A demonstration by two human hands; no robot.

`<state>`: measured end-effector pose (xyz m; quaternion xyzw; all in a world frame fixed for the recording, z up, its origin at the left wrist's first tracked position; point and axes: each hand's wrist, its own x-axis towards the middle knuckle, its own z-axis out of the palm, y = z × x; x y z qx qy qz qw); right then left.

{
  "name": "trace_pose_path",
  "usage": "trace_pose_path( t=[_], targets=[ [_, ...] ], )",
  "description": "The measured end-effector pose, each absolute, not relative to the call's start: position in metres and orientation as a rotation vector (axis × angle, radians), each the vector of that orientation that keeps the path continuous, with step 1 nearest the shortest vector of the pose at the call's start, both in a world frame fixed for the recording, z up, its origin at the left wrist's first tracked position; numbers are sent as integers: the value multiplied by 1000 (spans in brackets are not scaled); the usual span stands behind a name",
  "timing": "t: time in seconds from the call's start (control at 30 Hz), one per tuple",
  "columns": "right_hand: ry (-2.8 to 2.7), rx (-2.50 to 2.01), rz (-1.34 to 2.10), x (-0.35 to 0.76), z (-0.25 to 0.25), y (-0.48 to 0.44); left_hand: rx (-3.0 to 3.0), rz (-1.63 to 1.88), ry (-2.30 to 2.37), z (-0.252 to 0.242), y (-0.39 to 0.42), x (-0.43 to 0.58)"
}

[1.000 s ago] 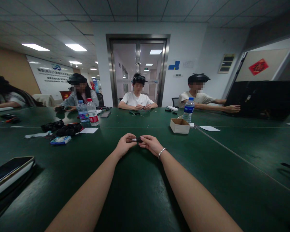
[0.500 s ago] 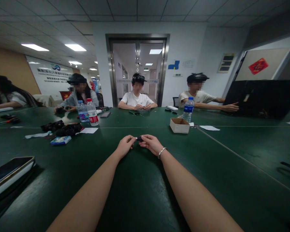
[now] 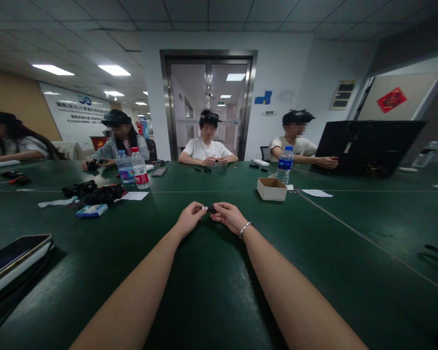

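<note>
Out in front of me, just above the green table (image 3: 211, 287), both hands meet at a small black piece (image 3: 212, 209) with a short silvery end on its left. What kind of piece it is, I cannot make out. My right hand (image 3: 229, 216), with a silver bracelet (image 3: 245, 229) at the wrist, pinches the black part between thumb and fingers. On the other side, my left hand (image 3: 190, 217) is closed with thumb and forefinger at the silvery end. The fingers hide part of the piece.
An open cardboard box (image 3: 271, 189) stands right of my hands beside a water bottle (image 3: 285, 165). Two bottles (image 3: 140, 168), black gear (image 3: 104, 194) and a blue packet (image 3: 92, 210) are at left. A phone (image 3: 16, 257) lies nearer. Several people sit around; one holds a large black panel (image 3: 372, 146).
The co-worker at right has shifted the large black panel to the left, uncovering a bottle behind it. My hands stay in nearly the same place, still together at the small piece.
</note>
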<state>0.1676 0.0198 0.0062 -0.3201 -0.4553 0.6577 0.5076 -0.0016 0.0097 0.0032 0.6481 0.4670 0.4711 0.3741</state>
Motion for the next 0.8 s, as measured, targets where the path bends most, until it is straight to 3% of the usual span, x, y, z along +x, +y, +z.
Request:
trace_pose_path(
  t=[0.27,0.8],
  targets=[
    [-1117,-778,1592,169,7,19,1650,1087,1291,5,7,0],
    [-1125,-776,1599,170,7,19,1549,1187,1254,-2,13,1]
  ],
)
